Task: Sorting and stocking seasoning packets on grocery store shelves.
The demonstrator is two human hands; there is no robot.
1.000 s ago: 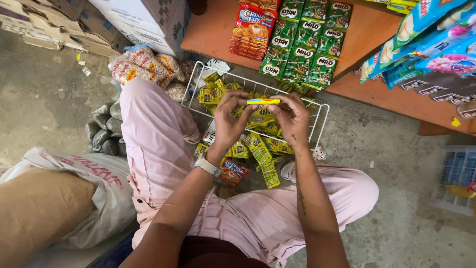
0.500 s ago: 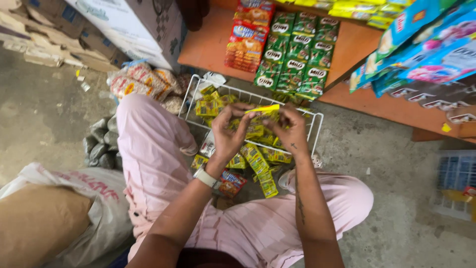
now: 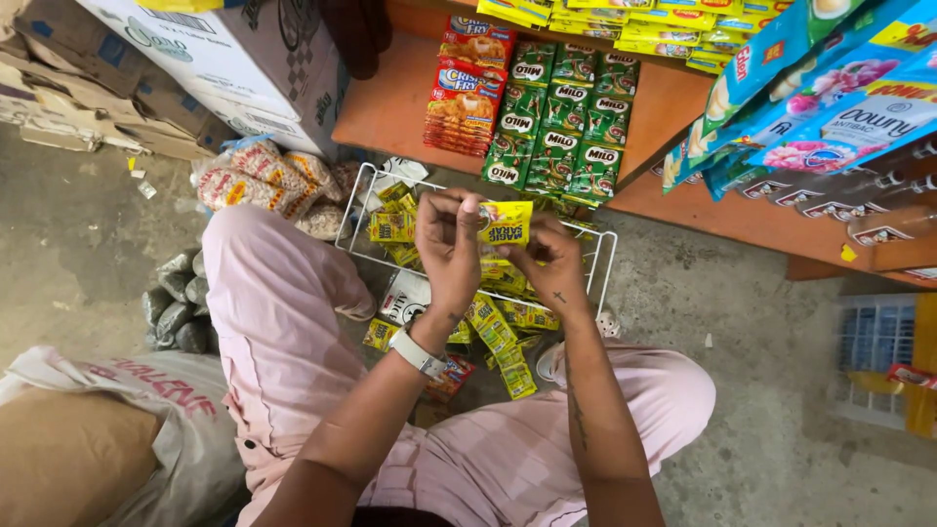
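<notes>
Head view. Person squats on a concrete floor in pale pink trousers; both forearms reach forward over the knees. Left hand [image 3: 447,239], with a white wristband, and right hand [image 3: 551,265] are raised together above a white wire basket [image 3: 603,283]. Between them a small yellow sachet [image 3: 506,222] is held up flat: left fingertips pinch its left edge, right fingers grip its lower right edge. Both grips narrow, closed on the sachet.

Basket lies on the floor just beyond the knees and holds more yellow sachets; a strip of yellow sachets [image 3: 498,337] trails from it down toward the near side, between the legs.

Far side: an orange wooden shelf [image 3: 390,107] carrying rows of green sachets [image 3: 566,122] with red-orange packets [image 3: 467,83] to their left. Blue pouches [image 3: 820,88] hang at far right. Cardboard boxes [image 3: 195,59] at far left; a filled sack [image 3: 88,449] at near left.
</notes>
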